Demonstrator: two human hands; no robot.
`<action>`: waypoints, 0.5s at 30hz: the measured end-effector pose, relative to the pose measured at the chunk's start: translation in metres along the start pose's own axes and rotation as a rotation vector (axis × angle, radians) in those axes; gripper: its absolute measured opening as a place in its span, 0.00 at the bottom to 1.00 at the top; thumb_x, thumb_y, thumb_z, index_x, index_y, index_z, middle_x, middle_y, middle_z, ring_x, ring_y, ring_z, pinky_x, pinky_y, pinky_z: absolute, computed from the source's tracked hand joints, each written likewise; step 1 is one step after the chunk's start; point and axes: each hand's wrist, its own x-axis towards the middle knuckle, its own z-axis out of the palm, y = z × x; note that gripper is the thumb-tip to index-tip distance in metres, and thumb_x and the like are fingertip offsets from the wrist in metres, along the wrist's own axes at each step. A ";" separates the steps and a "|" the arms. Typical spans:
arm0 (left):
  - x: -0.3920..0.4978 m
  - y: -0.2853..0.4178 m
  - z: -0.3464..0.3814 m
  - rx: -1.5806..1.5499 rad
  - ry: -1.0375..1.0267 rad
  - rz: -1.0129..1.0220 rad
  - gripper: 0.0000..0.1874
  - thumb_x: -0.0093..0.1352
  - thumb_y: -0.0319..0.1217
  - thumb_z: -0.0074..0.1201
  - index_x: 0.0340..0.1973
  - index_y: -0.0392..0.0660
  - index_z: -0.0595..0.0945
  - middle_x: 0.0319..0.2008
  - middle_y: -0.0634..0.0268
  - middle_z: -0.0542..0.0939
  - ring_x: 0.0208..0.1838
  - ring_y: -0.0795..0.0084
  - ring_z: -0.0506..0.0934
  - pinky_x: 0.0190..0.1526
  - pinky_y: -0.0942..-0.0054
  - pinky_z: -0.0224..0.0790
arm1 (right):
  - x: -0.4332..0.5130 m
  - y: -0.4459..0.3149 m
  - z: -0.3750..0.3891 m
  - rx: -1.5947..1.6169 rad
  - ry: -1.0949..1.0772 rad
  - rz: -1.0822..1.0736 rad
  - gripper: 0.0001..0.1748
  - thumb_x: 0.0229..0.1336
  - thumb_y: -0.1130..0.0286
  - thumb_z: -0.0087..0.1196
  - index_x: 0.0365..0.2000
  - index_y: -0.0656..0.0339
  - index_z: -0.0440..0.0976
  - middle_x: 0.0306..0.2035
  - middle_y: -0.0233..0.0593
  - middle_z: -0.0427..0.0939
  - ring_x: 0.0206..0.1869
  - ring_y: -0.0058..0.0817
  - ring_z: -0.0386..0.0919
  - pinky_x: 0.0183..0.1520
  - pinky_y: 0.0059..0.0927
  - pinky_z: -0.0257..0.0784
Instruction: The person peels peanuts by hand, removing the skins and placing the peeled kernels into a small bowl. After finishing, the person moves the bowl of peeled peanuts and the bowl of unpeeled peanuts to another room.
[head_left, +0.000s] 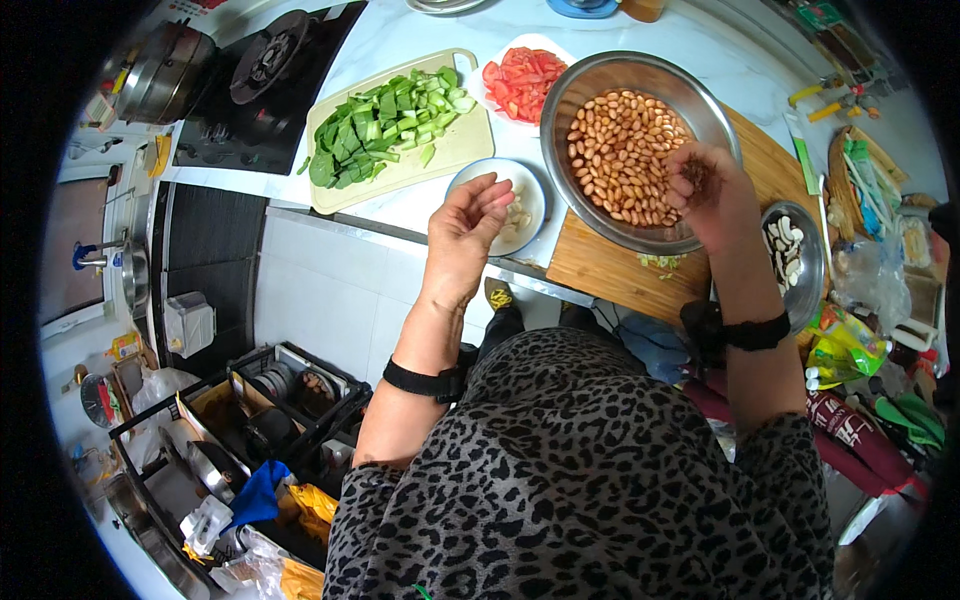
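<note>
Over the right side of a large stainless-steel bowl (559, 127) is my right hand (716, 199), its fingers curled around a small clump of dark brown, flaky bits (694, 172). Reddish-brown peanuts (626, 157) cover the bowl's bottom. My left hand (465, 229) hovers with bent, loosely spread fingers and shows nothing in its grasp. Beneath it, partly hidden, a white blue-rimmed bowl (534, 214) contains pale peeled garlic cloves (514, 221). The steel bowl rests partly on a wooden cutting board (615, 270), where chopped pale-green bits (660, 262) lie by its near edge.
Chopped leafy greens (382, 124) lie on a cream cutting board (337, 196). Cut tomatoes (523, 82) fill a white plate behind. White slices sit in a metal bowl (814, 289) at right. A black gas hob (259, 105) is far left; crates (247, 420) stand below.
</note>
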 end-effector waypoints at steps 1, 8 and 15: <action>0.001 0.000 0.000 0.001 0.005 -0.002 0.18 0.67 0.18 0.50 0.52 0.31 0.71 0.47 0.54 0.78 0.49 0.69 0.76 0.54 0.75 0.68 | 0.001 -0.006 -0.001 -0.007 -0.001 -0.004 0.08 0.59 0.69 0.49 0.29 0.63 0.71 0.27 0.36 0.70 0.23 0.20 0.65 0.25 0.23 0.62; 0.000 0.001 0.003 0.006 -0.004 -0.037 0.10 0.67 0.22 0.51 0.44 0.33 0.75 0.32 0.64 0.79 0.34 0.77 0.76 0.40 0.79 0.70 | 0.016 -0.029 0.013 -0.565 -0.112 -0.067 0.06 0.56 0.73 0.54 0.28 0.64 0.70 0.20 0.31 0.69 0.19 0.17 0.68 0.22 0.19 0.65; -0.001 -0.003 0.007 -0.044 -0.048 -0.077 0.09 0.68 0.22 0.51 0.43 0.33 0.75 0.30 0.64 0.78 0.31 0.79 0.74 0.37 0.81 0.69 | 0.081 0.013 0.027 -1.360 -0.349 -0.188 0.05 0.55 0.74 0.54 0.28 0.66 0.73 0.23 0.38 0.74 0.23 0.21 0.73 0.25 0.24 0.69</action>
